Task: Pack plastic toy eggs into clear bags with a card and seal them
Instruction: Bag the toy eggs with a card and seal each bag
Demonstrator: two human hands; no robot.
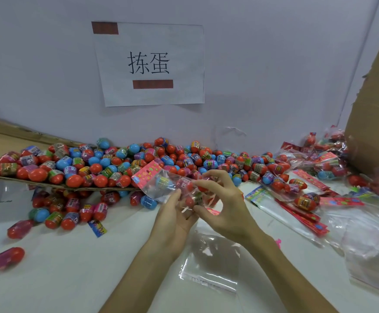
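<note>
- The bag (161,188) in work is held above the desk (71,267), in front of the loose eggs (116,163). It already has several eggs inside, and its pink card (147,175) is at the far end.
- The left hand (172,215) cradles the bag from below with its fingers curled round it.
- The right hand (226,204) pinches the bag's near end between thumb and fingertips. I judge this to be the sealing step. Whether the flap is already stuck down I cannot tell.
- Done: a heap of filled bags (296,184) lies to the right, near the cardboard box (375,109).
- Left: a great many loose eggs are piled against the wall and spilled over the desk.
- Supplies remain: empty bags (211,263) lie just under the hands, and more flat ones with pink tops (305,213) lie to the right.
- Overall the job looks early to midway, with far more eggs loose than packed.
</note>
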